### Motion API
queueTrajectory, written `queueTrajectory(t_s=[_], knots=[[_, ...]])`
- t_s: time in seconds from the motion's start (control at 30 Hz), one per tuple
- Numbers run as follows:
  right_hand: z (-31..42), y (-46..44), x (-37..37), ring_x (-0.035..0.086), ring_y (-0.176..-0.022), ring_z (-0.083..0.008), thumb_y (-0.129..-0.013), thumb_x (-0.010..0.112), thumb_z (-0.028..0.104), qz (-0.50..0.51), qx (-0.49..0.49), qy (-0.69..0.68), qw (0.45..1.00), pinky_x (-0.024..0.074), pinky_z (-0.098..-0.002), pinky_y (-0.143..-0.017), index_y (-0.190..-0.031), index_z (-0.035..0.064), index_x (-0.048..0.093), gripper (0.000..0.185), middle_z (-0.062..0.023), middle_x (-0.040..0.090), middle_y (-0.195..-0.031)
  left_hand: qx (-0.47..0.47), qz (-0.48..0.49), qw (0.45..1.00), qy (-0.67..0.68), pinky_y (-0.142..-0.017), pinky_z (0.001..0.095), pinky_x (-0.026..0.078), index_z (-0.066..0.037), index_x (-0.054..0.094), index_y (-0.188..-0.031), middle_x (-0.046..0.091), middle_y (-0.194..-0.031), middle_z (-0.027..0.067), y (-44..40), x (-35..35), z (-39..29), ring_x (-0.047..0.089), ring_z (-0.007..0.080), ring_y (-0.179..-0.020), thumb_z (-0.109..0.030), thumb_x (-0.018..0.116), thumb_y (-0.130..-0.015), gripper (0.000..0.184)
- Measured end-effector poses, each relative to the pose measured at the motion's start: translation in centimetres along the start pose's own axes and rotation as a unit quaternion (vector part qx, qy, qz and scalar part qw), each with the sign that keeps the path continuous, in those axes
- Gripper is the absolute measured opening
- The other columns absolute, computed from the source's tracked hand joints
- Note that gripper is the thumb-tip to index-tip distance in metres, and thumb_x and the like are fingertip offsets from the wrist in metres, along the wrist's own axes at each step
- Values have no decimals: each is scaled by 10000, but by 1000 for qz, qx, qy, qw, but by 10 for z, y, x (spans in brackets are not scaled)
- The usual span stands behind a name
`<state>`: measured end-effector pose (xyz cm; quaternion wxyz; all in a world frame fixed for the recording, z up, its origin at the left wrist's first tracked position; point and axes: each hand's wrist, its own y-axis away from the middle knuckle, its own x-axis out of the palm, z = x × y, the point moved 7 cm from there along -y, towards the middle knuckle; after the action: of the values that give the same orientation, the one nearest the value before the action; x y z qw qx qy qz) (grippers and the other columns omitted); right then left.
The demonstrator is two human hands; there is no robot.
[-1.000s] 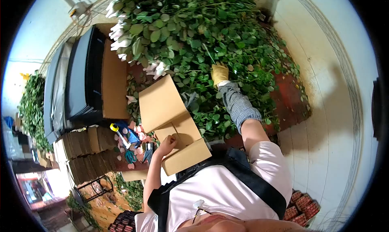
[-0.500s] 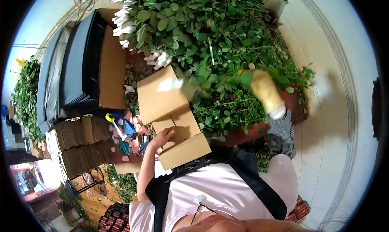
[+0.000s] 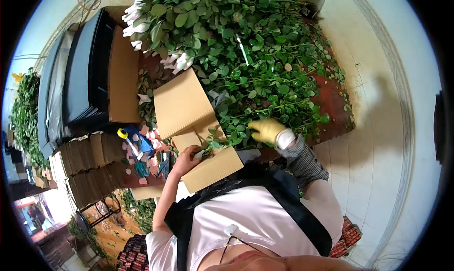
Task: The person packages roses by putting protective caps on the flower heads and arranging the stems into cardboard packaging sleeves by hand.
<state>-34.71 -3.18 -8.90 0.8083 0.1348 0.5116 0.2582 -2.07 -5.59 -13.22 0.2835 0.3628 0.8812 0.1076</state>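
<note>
My bare left hand [image 3: 187,160] is at the left side of an open cardboard box [image 3: 213,170], with its fingers curled around a pale flower head [image 3: 199,154]. Leaves on that flower's stem [image 3: 217,142] reach right across the box. To the right of the box is my right hand [image 3: 267,131] in a yellow glove, blurred, beside the leafy stems. Whether its fingers grip a stem is unclear. A large pile of green leafy stems [image 3: 255,77] covers the table beyond, with pale flower heads [image 3: 177,62] at its left side.
Black sheets or boxes [image 3: 87,72] stand at the left, beside a brown cardboard panel [image 3: 124,77]. Stacked brown cardboard [image 3: 87,162] is below them. A yellow-tipped tool [image 3: 128,142], teal scissors [image 3: 141,169] and pink petals lie left of my left hand. A white stick [image 3: 243,51] rests on the leaves.
My right hand first swung right from the pile with a stem, then came back left and lower beside the box. The flower head is now at my left hand, whose fingers have curled around it.
</note>
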Motion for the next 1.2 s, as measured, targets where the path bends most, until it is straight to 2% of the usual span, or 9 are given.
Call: queueTrajectory(t_s=[0.17, 0.23, 0.3, 0.43, 0.57, 0.77, 0.9, 1.13, 1.2], knots=[[-17, -61, -105, 586, -1154, -304, -923, 607, 173, -407, -33, 3, 913, 461, -437, -1001, -1348, 90, 529, 440, -165, 620, -1249, -45, -88, 994, 54, -812, 342, 531, -5, 633, -1127, 707, -978, 172, -3, -2, 47, 694, 255, -913, -131, 637, -903, 258], [-45, -96, -96, 513, -1241, -280, -853, 645, 187, -388, 84, 231, 888, 361, -444, -1081, -1240, 96, 605, 400, -111, 631, -1254, -30, -84, 995, 35, -810, 334, 528, -5, 696, -1042, 713, -933, 163, -1, -5, 19, 694, 247, -884, -158, 671, -894, 215], [-109, -146, -52, 511, -1248, -266, -836, 653, 210, -348, 78, 172, 918, 322, -455, -1105, -1127, 119, 668, 305, -85, 635, -1260, -14, -57, 998, 22, -817, 344, 526, -25, 718, -1027, 692, -986, 158, 2, -7, 11, 683, 271, -890, -199, 729, -857, 244], [-87, -73, -150, 636, -883, -262, -756, 664, 139, -505, 241, 250, 790, 513, -390, -779, -868, 141, 679, 113, -67, 649, -849, 124, -60, 977, -162, -862, 411, 496, -62, 749, -967, 603, -1021, 143, 0, -6, -10, 589, 346, -968, -249, 788, -768, 275], [-101, 34, -185, 619, -894, -366, -742, 629, -5, -620, 77, 172, 761, 506, -456, -811, -974, 32, 681, 240, -165, 653, -901, 130, -70, 976, -160, -843, 415, 498, -53, 738, -956, 628, -962, 153, -1, -8, -7, 596, 350, -958, -244, 779, -778, 264], [-66, 87, -167, 620, -779, -374, -723, 577, -97, -425, 40, 92, 900, 515, -460, -681, -988, 24, 696, 315, -174, 644, -833, 67, -74, 993, -64, -721, 390, 527, -20, 700, -960, 656, -890, 157, 0, -9, 4, 655, 326, -801, -221, 773, -795, 271], [-1, 54, -91, 671, -761, -302, -780, 573, -66, -389, -77, 71, 915, 562, -380, -692, -962, 74, 728, 276, -136, 704, -859, 69, -66, 993, -71, -743, 404, 524, -22, 710, -958, 660, -897, 157, 0, -11, 1, 648, 345, -813, -233, 750, -807, 263], [-24, 16, 26, 665, -764, -310, -771, 612, 28, -246, -29, 185, 951, 555, -392, -709, -957, 100, 737, 236, -132, 692, -827, 138, -68, 960, -232, -781, 438, 512, -88, 697, -1057, 610, -1054, 112, 5, -4, -8, 613, 339, -938, -286, 746, -783, 341], [-41, 15, 31, 672, -836, -302, -757, 616, 28, -239, -9, 34, 970, 551, -400, -756, -927, 79, 730, 211, -120, 704, -878, 163, -143, 924, -315, -817, 447, 502, -84, 678, -1094, 593, -1082, 121, 12, -18, -40, 589, 351, -984, -277, 755, -765, 389]])
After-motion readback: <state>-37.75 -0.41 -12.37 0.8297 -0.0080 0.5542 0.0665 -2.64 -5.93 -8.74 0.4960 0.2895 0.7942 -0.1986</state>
